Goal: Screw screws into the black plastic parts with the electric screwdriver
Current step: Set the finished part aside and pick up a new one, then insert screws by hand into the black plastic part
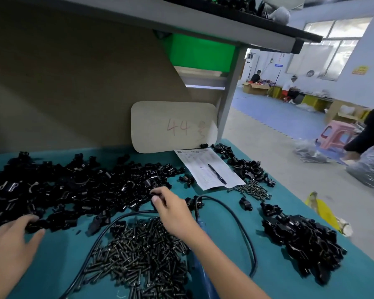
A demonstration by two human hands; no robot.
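Hands apart | R hand (171,207) pinches black part (152,194) at parts pile (84,190) edge | L hand (13,238) grips edge part (34,226) | parts prob light, stiff, slick: pinch across body | screws (138,255) front-ctr

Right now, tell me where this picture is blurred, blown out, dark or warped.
Head view: windows washed out; head view, right edge: person and bags smeared by motion; the post leans, likely wide-lens skew; the cardboard under the shelf lies in shadow; the parts glint yet read sharp; print on the form is too small to read.
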